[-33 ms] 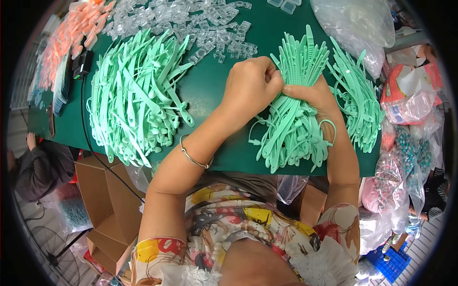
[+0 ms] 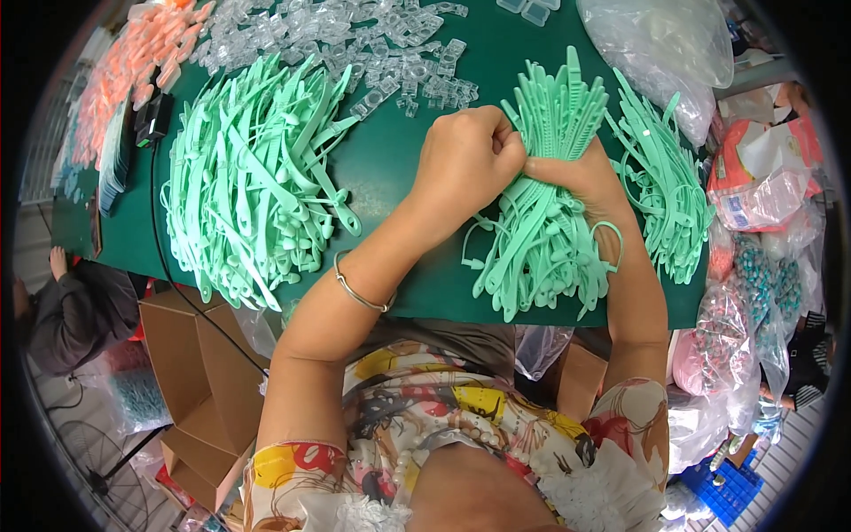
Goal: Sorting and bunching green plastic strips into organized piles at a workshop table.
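Both of my hands meet over a bundle of mint-green plastic straps [image 2: 541, 248] lying on the dark green table [image 2: 394, 177]. My left hand [image 2: 465, 160] is closed, its fingers pinching the bundle's upper part. My right hand [image 2: 576, 177] grips the same bundle from the right, its thumb pressed onto the straps. A thin metal bangle [image 2: 359, 291] circles my left wrist. The bundle's ends fan out toward the table's near edge.
A large loose heap of green straps [image 2: 248, 177] lies at the left and a smaller one [image 2: 665, 186] at the right. Clear plastic clips [image 2: 355, 44] and orange pieces [image 2: 124, 71] lie at the back. Plastic bags [image 2: 753, 186] crowd the right. A cardboard box [image 2: 195, 372] stands below.
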